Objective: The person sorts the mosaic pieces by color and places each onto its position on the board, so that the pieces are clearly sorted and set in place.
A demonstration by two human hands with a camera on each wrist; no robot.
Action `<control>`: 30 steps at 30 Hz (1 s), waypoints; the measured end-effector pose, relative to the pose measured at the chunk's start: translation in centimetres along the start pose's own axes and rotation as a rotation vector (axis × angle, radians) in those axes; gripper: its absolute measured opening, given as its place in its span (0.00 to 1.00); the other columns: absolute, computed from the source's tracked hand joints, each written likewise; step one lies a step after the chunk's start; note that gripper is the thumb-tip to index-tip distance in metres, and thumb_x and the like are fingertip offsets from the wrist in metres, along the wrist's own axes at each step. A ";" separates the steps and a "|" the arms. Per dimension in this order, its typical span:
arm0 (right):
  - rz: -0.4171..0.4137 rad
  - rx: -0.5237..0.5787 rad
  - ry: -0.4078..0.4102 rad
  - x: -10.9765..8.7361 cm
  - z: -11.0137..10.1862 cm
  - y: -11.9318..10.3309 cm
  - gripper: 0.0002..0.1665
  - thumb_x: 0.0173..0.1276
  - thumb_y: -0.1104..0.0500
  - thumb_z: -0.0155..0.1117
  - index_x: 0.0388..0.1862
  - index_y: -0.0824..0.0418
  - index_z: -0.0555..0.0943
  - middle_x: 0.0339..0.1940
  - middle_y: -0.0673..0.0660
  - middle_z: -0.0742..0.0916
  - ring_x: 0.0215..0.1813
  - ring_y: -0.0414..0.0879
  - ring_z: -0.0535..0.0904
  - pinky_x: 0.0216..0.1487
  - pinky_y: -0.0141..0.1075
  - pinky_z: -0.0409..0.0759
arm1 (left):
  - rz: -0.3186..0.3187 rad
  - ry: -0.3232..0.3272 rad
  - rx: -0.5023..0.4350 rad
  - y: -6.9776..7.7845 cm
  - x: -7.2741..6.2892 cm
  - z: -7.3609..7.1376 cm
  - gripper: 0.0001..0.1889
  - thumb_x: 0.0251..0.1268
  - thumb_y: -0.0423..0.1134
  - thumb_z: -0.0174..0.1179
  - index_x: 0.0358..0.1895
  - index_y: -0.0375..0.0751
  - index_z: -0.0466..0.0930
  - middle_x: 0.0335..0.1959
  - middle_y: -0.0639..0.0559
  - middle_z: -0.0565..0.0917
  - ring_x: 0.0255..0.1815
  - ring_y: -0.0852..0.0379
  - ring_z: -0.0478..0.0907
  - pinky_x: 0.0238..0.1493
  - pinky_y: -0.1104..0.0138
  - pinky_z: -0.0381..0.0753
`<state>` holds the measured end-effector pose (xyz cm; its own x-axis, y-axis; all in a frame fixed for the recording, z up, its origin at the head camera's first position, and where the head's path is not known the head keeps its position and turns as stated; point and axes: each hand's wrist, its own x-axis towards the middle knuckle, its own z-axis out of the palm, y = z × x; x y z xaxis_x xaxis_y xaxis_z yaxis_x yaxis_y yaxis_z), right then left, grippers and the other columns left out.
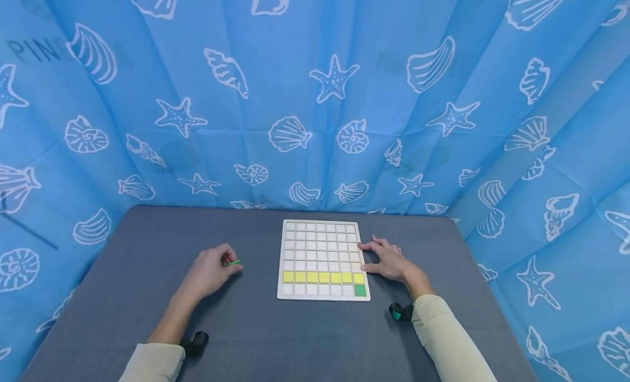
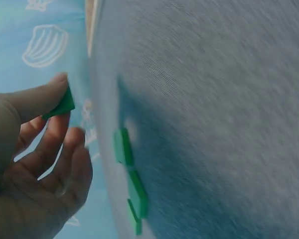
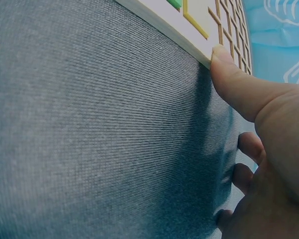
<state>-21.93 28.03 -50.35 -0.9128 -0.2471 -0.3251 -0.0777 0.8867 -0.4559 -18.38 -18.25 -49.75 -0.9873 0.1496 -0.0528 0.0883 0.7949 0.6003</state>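
My left hand [image 1: 211,270] is above the table, left of the board, and pinches a small green square tile [image 2: 65,105] between thumb and fingertips. Three green tiles [image 2: 137,194] lie on the cloth beneath it in the left wrist view; the hand hides them from the head view. A white grid board [image 1: 322,297] lies flat at the middle of the table. Yellow tiles [image 1: 323,277] fill its second row from the front, and one green tile [image 1: 360,290] sits in the front right corner. My right hand [image 1: 390,261] rests its thumb and forefinger against the board's right edge.
A grey cloth [image 1: 295,343] covers the table. Behind it and along both sides hangs a blue curtain [image 1: 315,163] with white shell prints. Black straps with small devices sit on the left wrist [image 1: 196,343] and right wrist [image 1: 401,312].
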 end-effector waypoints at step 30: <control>0.011 0.021 0.007 -0.3 0.0 0.0 0.39 0.71 0.43 0.68 0.77 0.49 0.69 0.84 0.68 0.56 0.78 0.76 0.53 0.76 0.73 0.43 | 0.062 0.077 -0.243 6.9 1.2 2.5 0.04 0.67 0.41 0.68 0.42 0.55 0.87 0.39 0.57 0.88 0.38 0.59 0.82 0.39 0.64 0.80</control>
<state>-21.71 28.14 -50.24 -0.9163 -0.2350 -0.3242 -0.0598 0.8809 -0.4694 -18.62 -11.07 -47.64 -0.9889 0.1415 0.0452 0.1241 0.6196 0.7750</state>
